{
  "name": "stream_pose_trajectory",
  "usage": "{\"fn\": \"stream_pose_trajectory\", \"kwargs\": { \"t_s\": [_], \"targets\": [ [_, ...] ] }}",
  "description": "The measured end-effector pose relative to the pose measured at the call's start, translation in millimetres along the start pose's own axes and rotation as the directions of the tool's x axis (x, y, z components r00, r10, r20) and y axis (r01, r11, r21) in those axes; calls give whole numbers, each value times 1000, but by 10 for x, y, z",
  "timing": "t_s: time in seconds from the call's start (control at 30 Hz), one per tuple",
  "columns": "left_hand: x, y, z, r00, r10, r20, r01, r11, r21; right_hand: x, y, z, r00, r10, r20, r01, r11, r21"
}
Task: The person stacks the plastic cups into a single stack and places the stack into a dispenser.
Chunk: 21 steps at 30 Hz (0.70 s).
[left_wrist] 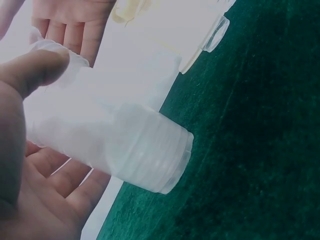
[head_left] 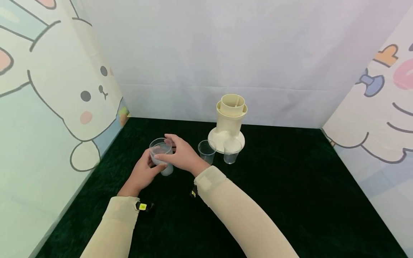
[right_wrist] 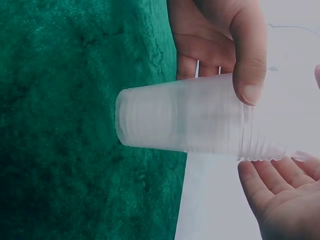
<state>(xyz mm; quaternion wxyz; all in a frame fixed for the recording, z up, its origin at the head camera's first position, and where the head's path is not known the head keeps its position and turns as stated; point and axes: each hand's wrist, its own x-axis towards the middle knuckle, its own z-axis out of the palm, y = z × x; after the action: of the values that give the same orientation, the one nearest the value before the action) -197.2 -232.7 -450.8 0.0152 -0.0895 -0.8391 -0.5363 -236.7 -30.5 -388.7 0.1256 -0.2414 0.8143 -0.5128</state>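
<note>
A stack of clear plastic cups is held upright over the left part of the dark green cloth, ribbed rims at the top. My left hand grips its body, thumb in front and fingers behind; in the right wrist view the left thumb presses just below the rims. My right hand is beside the top of the stack. Its fingers look straight, their tips at or very near the rims; whether they touch cannot be told. The left wrist view shows the stack's tapered bottom clear of the hands.
Two single clear cups, one on the left and one on the right, stand upright right of my hands. Behind them is a cream plastic cylinder on a round base. White and cartoon-printed sheets enclose the green-covered table.
</note>
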Motion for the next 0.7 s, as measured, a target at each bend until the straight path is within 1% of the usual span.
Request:
{"fn": "stream_pose_trajectory", "kwargs": {
  "t_s": [0.3,0.47,0.7],
  "targets": [
    [-5,-19,1,1000,1,-3,-1,1000,7,-82,15,-32,1000,8,-16,-8,1000,8],
    [7,-23,9,1000,-22,-22,23,1000,11,-128,44,-78,999,5,-39,-4,1000,17],
    [20,-63,27,999,-40,-20,40,999,9,-213,60,-151,999,-15,-39,17,999,43]
  ]
}}
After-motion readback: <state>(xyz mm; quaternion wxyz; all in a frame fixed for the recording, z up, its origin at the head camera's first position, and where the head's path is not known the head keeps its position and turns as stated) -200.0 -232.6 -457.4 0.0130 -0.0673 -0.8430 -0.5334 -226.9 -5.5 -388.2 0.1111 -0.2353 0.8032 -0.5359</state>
